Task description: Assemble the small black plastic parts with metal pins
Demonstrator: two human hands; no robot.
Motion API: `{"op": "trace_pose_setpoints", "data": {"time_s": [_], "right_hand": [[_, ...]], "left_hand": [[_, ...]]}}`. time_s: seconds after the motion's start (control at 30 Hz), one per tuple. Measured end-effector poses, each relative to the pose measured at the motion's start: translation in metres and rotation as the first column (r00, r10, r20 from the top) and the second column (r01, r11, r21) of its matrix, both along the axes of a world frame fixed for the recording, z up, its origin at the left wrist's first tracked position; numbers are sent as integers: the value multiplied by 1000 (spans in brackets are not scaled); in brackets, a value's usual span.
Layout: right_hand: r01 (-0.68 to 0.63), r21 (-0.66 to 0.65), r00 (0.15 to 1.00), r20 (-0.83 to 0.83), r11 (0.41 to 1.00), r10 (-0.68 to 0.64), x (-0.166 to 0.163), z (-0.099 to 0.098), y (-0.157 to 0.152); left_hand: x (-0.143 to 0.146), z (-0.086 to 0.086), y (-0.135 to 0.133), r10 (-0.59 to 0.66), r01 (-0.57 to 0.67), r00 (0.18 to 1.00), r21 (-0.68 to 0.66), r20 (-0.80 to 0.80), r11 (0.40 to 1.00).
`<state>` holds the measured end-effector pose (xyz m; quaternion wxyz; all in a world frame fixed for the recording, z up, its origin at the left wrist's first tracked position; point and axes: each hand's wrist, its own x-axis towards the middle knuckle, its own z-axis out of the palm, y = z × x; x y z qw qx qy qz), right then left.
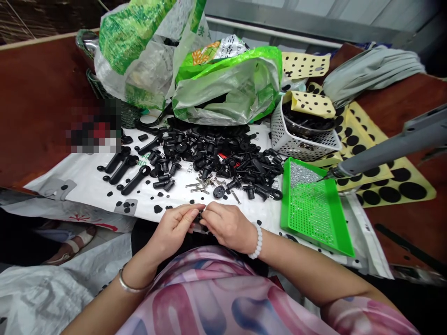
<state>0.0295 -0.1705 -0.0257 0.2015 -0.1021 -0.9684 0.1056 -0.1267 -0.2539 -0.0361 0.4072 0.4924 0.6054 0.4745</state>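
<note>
My left hand [177, 227] and my right hand [226, 224] meet at the table's front edge, fingers pinched together. Between them sits a small black plastic part [200, 215], mostly covered by the fingers. Just beyond lies a wide heap of black plastic parts [209, 153]. Small metal strips [199, 185] and a round black disc [219, 192] rest at the heap's near side. To the left, several black handle-shaped pieces [136, 180] lie side by side.
A green tray [344, 223] of tiny silver screws stands at right, with an electric screwdriver [377, 151] reaching over it. Behind are a white basket [296, 144], sheets of black round stickers [401, 186] and green-white plastic bags [226, 102]. A sandaled foot [75, 244] shows at lower left.
</note>
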Motion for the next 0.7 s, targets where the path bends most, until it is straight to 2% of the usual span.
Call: {"op": "trace_pose_setpoints", "data": {"time_s": [0.07, 0.1, 0.17, 0.2, 0.27, 0.33, 0.4, 0.47, 0.5, 0.53, 0.57, 0.63, 0.7], "right_hand": [[-6, 38, 1000, 6, 999, 6, 0, 0, -2], [-3, -3, 1000, -10, 1000, 3, 0, 1, -3], [3, -184, 998, -68, 983, -15, -1, 1, -4], [5, -299, 994, -99, 954, -37, -1, 1, -5], [1, -521, 986, -142, 853, -87, -2, 1, -6], [1, -727, 978, -141, 686, -151, -4, 1, -8], [6, -902, 975, -91, 431, -204, -5, 0, -11], [14, -989, 975, -19, 150, -221, -7, -1, -13], [13, -999, 976, 6, 34, -220, -7, -2, -13], [8, -998, 976, 21, -57, -218, -8, -3, -13], [-1, -992, 975, 27, -127, -218, -8, -4, -13], [-14, -976, 975, 35, -217, -221, -8, -6, -12], [-10, -971, 975, 44, -240, -219, -8, -7, -10]], "left_hand": [[2, 3, -1, 0, 10, 996, -105, 93, 994], [3, 4, -1, 11, 2, 994, -126, 107, 992], [5, 6, -2, 48, -42, 997, -90, 64, 995], [6, 5, -3, 63, -63, 998, -42, 14, 997], [8, 3, -4, 80, -70, 990, 82, -116, 994], [8, -1, -5, 95, -44, 965, 206, -243, 978], [8, -5, -6, 121, -13, 936, 309, -331, 951], [8, -10, -7, 142, 16, 914, 384, -380, 923], [8, -11, -7, 147, 33, 906, 411, -398, 911], [7, -13, -8, 149, 49, 899, 432, -412, 901], [7, -14, -8, 145, 66, 895, 446, -422, 893], [5, -15, -8, 126, 95, 895, 460, -427, 883], [4, -15, -8, 96, 115, 904, 452, -417, 885]]}}
